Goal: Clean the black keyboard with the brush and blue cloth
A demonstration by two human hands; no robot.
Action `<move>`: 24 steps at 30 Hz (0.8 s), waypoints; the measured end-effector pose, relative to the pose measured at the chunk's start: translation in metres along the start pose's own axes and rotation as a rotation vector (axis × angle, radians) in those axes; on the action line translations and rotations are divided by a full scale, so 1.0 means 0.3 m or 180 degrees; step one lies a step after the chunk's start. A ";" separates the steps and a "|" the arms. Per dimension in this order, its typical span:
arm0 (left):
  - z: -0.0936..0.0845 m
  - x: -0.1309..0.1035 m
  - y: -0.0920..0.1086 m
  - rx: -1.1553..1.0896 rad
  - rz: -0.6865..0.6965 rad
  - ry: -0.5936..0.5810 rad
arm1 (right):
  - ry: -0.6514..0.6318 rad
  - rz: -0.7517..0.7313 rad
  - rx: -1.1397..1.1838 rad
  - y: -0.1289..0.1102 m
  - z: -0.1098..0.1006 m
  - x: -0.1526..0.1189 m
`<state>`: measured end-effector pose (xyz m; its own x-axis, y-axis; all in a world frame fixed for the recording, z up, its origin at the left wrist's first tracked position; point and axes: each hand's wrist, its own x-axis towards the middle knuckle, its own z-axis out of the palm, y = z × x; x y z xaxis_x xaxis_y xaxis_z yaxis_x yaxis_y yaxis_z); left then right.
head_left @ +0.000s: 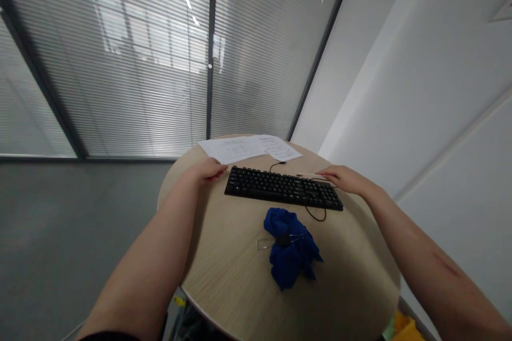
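A black keyboard lies across the round wooden table, its cable looping out behind and in front of its right part. My left hand rests by the keyboard's left end, fingers close together; whether anything is between them is too small to tell. At the back right of the keyboard is my right hand, its fingers stretched toward a thin light item and the cable, with no clear grip visible. Nearer the front, a bunched blue cloth is pinched in the middle by a black binder clip.
White printed papers overlap at the table's far edge. Behind stands a glass partition with blinds, and a white wall rises on the right. Yellow material shows below the table's right front edge.
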<state>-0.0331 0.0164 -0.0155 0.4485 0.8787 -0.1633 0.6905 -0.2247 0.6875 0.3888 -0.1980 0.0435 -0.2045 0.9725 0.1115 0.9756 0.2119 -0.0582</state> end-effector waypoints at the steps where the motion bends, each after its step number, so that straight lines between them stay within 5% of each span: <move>1: 0.003 0.007 0.002 -0.0015 -0.0115 0.0237 | 0.0101 -0.0049 0.0113 -0.036 0.000 0.024; 4: 0.019 0.016 0.008 -0.0022 -0.0084 0.0552 | 0.0140 -0.0315 0.0441 -0.179 0.026 0.123; 12: 0.057 0.004 0.004 -0.0219 0.0101 0.0682 | -0.0073 -0.0839 0.0605 -0.534 0.146 0.374; 24: 0.087 0.010 0.005 -0.0334 0.0183 0.0395 | 0.0132 -0.0494 0.0431 -0.553 0.230 0.402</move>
<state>-0.0159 0.0077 -0.0334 0.4076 0.9124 -0.0373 0.5997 -0.2367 0.7644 0.1966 -0.1092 -0.0019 -0.3453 0.9230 0.1700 0.9123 0.3726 -0.1698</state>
